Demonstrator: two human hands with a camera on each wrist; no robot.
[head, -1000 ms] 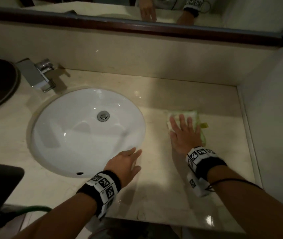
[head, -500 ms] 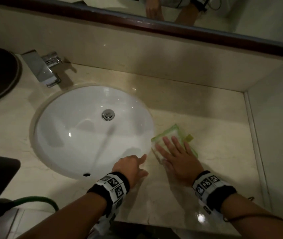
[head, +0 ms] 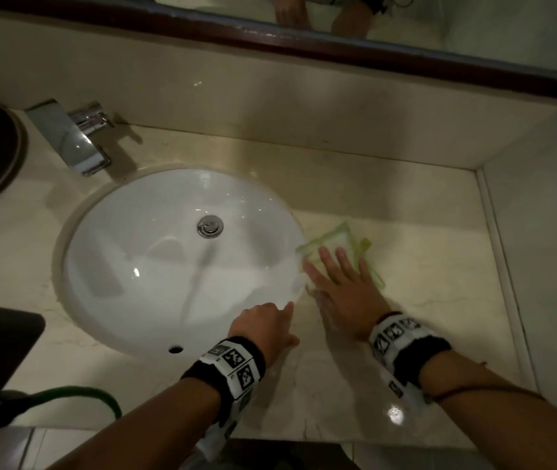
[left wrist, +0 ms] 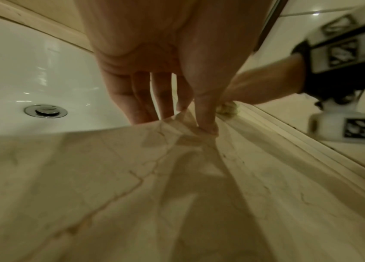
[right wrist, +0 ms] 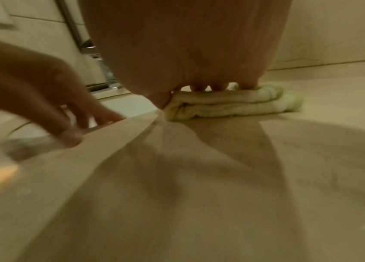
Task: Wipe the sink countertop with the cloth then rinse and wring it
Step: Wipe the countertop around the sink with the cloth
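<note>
One countertop (head: 406, 351), beige marble with faint veins, bounded by a back wall and a side wall on the right. One sink (head: 155, 266), white, oval, set into the countertop, with one metal drain (head: 210, 226) near its middle and one small overflow hole at the near edge. One tap (head: 74, 137), chrome, at the far left corner of the sink. One mirror (head: 439, 25) above the back wall, in a dark frame. One green hose (head: 77, 395) at the lower left, below the countertop edge. One dark round object at the far left, cut off by the picture's edge; what it is cannot be told.

One cloth (head: 338, 245), white with green edging, folded in layers, lying flat on the countertop just right of the sink's rim.

Two hands, each with one marker-printed wristband.

Right hand (head: 341, 290): palm down on the cloth, fingers straight and slightly apart, pressing it against the countertop; the thumb side is nearest the sink.

Left hand (head: 263, 323): at the near right rim of the sink, just beside the right hand, holding nothing. Fingers loosely extended and close together, tips touching the countertop edge where it meets the sink.
</note>
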